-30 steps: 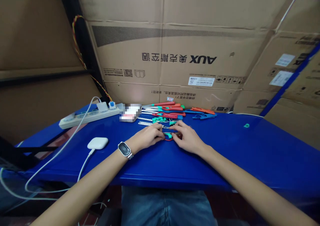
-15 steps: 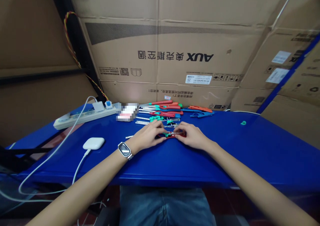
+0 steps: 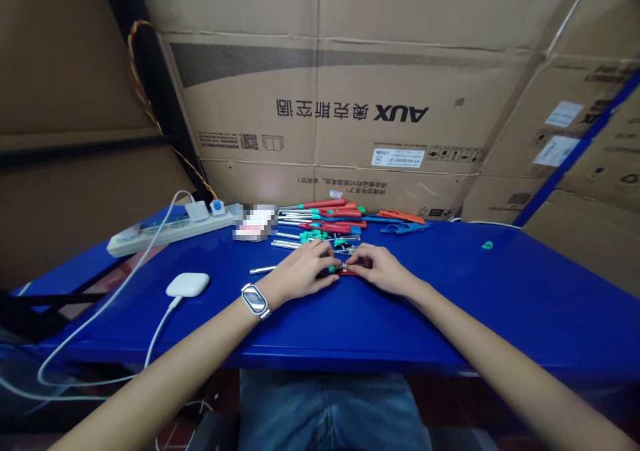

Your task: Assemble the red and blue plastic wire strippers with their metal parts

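Note:
A red, opened-up stick lighter [image 3: 345,272] with a green part lies low over the table, between my two hands. My left hand [image 3: 307,270] grips its left end, fingers bent and thumb pressed near the green part. The lighter's metal tube [image 3: 263,270] sticks out to the left from behind that hand. On the right, my right hand [image 3: 383,271] pinches at the red casing with thumb and fingertips; its curled fingers hide the rest of the handle. Just beyond lie green and black lighter inner parts [image 3: 315,236] with metal tubes.
Several red stick lighters [image 3: 333,214] lie behind the parts, with blue and orange casings [image 3: 403,228] to their right. A small green piece [image 3: 487,245] lies at right. At left are a power strip [image 3: 165,234], a white earbud case [image 3: 187,284] on a cable, and a blurred pack [image 3: 255,223].
My right hand has shifted slightly left along the lighter, fingers more curled. More of the metal tube shows left of my left hand.

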`<action>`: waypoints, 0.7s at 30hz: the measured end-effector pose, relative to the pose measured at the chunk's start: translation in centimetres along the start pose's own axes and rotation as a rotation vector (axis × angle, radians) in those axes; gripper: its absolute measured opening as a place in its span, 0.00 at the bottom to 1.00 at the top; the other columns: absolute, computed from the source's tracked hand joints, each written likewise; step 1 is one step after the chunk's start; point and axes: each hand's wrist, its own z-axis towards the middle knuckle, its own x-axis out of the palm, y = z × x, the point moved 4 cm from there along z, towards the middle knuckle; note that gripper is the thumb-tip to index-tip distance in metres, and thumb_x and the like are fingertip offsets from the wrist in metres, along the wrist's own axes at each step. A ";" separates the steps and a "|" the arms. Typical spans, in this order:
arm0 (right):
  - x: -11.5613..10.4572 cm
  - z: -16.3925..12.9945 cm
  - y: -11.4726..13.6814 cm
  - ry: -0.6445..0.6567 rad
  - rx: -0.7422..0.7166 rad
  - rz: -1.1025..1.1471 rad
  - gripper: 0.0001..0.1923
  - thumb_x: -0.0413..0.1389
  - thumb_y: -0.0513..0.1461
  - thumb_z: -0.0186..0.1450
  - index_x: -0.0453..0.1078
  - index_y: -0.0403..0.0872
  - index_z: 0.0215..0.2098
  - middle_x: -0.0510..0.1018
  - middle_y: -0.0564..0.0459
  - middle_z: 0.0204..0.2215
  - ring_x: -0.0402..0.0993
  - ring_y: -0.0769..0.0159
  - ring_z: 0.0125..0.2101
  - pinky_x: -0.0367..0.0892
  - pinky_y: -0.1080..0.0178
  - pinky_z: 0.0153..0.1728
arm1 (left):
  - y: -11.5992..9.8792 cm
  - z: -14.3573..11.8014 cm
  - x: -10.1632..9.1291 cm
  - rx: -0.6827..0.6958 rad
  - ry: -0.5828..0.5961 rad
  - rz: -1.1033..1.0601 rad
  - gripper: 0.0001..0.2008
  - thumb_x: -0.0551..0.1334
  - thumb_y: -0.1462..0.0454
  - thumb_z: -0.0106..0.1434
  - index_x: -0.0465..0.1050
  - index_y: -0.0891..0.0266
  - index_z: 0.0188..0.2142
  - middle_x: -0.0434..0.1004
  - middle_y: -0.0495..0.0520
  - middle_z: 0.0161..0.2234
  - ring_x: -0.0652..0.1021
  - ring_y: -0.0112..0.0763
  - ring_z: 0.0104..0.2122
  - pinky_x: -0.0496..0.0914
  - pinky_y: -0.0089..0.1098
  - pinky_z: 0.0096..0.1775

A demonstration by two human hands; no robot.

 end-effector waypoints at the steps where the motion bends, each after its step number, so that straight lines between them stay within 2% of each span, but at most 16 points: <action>1: 0.0 0.0 -0.1 -0.003 -0.002 0.005 0.05 0.58 0.40 0.63 0.76 0.49 0.35 0.75 0.54 0.34 0.68 0.70 0.28 0.60 0.66 0.31 | -0.2 0.2 0.2 0.006 0.007 0.014 0.14 0.59 0.58 0.69 0.75 0.59 0.50 0.70 0.57 0.42 0.71 0.39 0.42 0.67 0.39 0.45; 7: 0.0 0.1 -0.1 -0.005 0.000 0.008 0.04 0.59 0.39 0.62 0.77 0.48 0.34 0.75 0.54 0.34 0.68 0.70 0.29 0.60 0.66 0.31 | -0.5 0.6 0.8 0.025 0.000 0.037 0.12 0.57 0.61 0.70 0.78 0.59 0.45 0.70 0.57 0.40 0.70 0.37 0.40 0.66 0.37 0.43; 15: -0.3 -0.1 0.6 -0.042 -0.001 0.020 0.07 0.59 0.38 0.61 0.78 0.47 0.36 0.76 0.52 0.33 0.68 0.70 0.27 0.64 0.65 0.32 | -0.4 -0.2 0.8 0.013 -0.005 0.043 0.14 0.54 0.61 0.72 0.75 0.58 0.51 0.70 0.56 0.40 0.70 0.36 0.40 0.67 0.36 0.43; 18: -1.3 1.4 0.9 -0.117 -0.026 -0.034 0.09 0.56 0.36 0.62 0.76 0.46 0.39 0.77 0.51 0.35 0.69 0.69 0.27 0.65 0.64 0.33 | -0.3 -0.5 0.5 0.007 0.004 0.020 0.14 0.54 0.61 0.71 0.75 0.58 0.51 0.70 0.57 0.41 0.71 0.37 0.41 0.68 0.37 0.45; 20: -2.0 3.3 1.0 -0.184 -0.058 -0.126 0.07 0.56 0.35 0.62 0.76 0.46 0.37 0.78 0.50 0.36 0.71 0.66 0.33 0.66 0.63 0.37 | 0.0 -0.7 0.0 -0.008 -0.007 -0.008 0.15 0.55 0.60 0.70 0.73 0.59 0.53 0.70 0.58 0.43 0.71 0.38 0.43 0.68 0.38 0.47; 21: -2.1 4.5 0.9 -0.174 -0.069 -0.181 0.07 0.56 0.35 0.62 0.75 0.46 0.37 0.78 0.49 0.37 0.72 0.64 0.35 0.66 0.62 0.39 | 0.2 -0.8 -0.3 -0.023 -0.022 -0.028 0.16 0.55 0.60 0.70 0.71 0.59 0.54 0.70 0.58 0.44 0.71 0.39 0.44 0.68 0.39 0.47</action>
